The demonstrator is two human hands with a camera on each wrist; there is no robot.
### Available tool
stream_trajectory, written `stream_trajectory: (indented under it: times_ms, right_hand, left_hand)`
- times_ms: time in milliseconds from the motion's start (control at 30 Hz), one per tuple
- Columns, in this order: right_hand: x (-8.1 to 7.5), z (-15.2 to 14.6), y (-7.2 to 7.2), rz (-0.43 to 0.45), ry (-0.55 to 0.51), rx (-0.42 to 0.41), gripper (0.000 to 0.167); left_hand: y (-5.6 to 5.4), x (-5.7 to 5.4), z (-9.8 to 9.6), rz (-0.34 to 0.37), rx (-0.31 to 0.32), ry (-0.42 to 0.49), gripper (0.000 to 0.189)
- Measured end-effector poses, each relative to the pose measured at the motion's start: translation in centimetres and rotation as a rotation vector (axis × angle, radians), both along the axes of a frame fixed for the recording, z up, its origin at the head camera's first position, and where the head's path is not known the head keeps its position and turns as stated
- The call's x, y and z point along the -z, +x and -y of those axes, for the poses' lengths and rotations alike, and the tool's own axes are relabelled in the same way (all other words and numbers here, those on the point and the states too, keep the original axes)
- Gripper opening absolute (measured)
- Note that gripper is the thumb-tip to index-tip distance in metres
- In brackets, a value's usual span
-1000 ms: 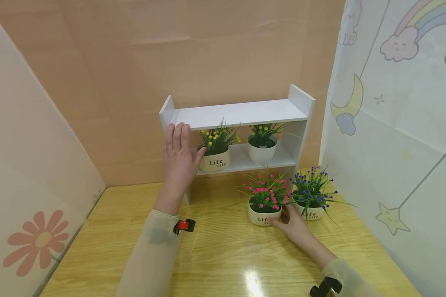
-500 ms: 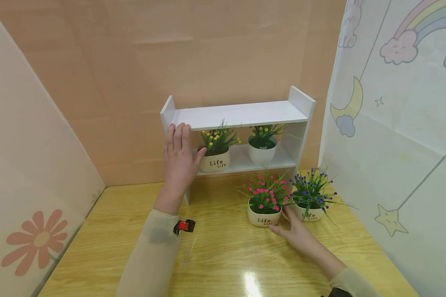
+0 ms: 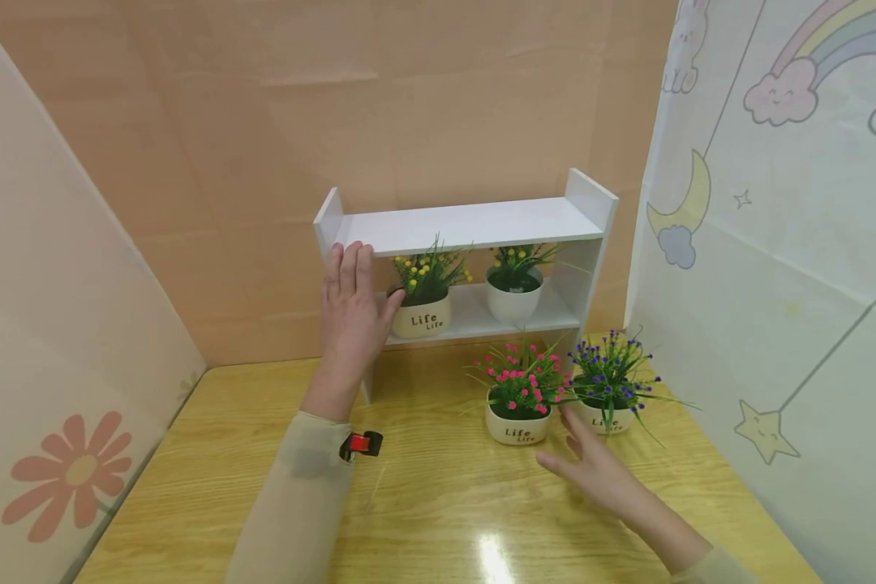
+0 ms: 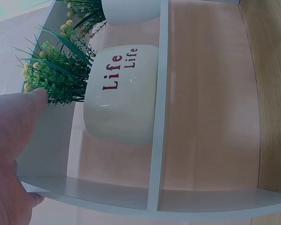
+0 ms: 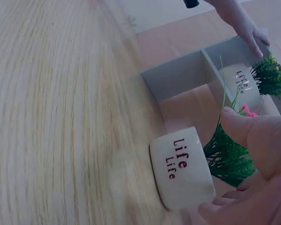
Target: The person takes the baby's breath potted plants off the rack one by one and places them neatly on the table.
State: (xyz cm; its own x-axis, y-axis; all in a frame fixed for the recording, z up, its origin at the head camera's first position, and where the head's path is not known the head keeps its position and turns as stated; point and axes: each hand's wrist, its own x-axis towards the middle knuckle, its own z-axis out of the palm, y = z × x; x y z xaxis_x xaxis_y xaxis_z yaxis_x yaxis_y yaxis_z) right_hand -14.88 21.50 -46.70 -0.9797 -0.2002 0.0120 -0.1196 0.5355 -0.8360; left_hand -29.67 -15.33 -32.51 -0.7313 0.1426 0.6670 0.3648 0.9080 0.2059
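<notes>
- Pink-flowered pot stood upright on the table, in front of the right part of the white shelf and just beside the blue-flowered pot.
- The right hand was near it with thumb and fingers spread wide, and it held nothing; whether a fingertip touched the pot, I could not tell.
- The left hand rested with straight fingers at the left end of the shelf; how firmly it pressed, the pictures did not show.
- To handle the pot well, in my judgement, it was better to take the cream body from both sides and leave the thin stems free, with care not to push the blue-flowered pot.
- The head view showed all four pots, including the plain white pot on the lower board; the right wrist view did not show the blue flowers.
- The left wrist view gave a closer look at the yellow-flowered pot, with the left thumb near its flowers.
</notes>
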Motion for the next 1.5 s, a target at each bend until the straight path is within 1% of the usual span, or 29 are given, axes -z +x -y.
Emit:
stream_trajectory:
  times_ms: [100, 200, 367, 533, 667, 867, 1000, 1167, 1333, 1500]
  right_hand:
    - [-0.8, 0.2, 0.6, -0.002, 0.002, 0.016, 0.107]
    - [-1.5, 0.3, 1.1, -0.030, 0.007, 0.033, 0.107]
    - [-2.6, 0.6, 1.6, -0.104, 0.027, 0.040, 0.107]
    - [-3.9, 0.7, 2.0, -0.129, 0.026, 0.045, 0.107]
    - [-4.8, 0.8, 2.1, -0.164, 0.019, 0.044, 0.106]
    - [-6.3, 1.2, 1.7, -0.206, -0.007, 0.013, 0.107]
    - [-7.3, 1.3, 1.3, -0.228, -0.006, -0.010, 0.106]
    - [-8.6, 1.5, 0.7, -0.254, 0.008, -0.022, 0.103]
    - [-9.6, 1.6, 0.1, -0.253, 0.015, -0.038, 0.103]
    - [-10.4, 1.8, -0.6, -0.307, 0.052, -0.051, 0.104]
  left_hand:
    - [0.0, 0.0, 0.0, 0.003, -0.004, -0.005, 0.085]
    - [0.1, 0.0, 0.0, 0.001, -0.005, -0.004, 0.085]
    - [0.0, 0.0, 0.0, -0.003, -0.003, -0.003, 0.084]
    - [0.0, 0.0, 0.0, -0.003, -0.001, -0.006, 0.084]
    - [0.1, 0.0, 0.0, -0.007, 0.000, -0.003, 0.084]
    - [0.2, -0.1, -0.1, -0.009, 0.000, -0.001, 0.084]
    - [0.2, -0.1, -0.1, -0.001, -0.003, 0.001, 0.084]
    - [0.2, -0.1, -0.1, 0.002, -0.012, -0.002, 0.085]
    - [0.2, -0.1, -0.1, 0.005, -0.017, -0.014, 0.084]
    - [0.1, 0.0, -0.1, -0.006, -0.015, -0.010, 0.084]
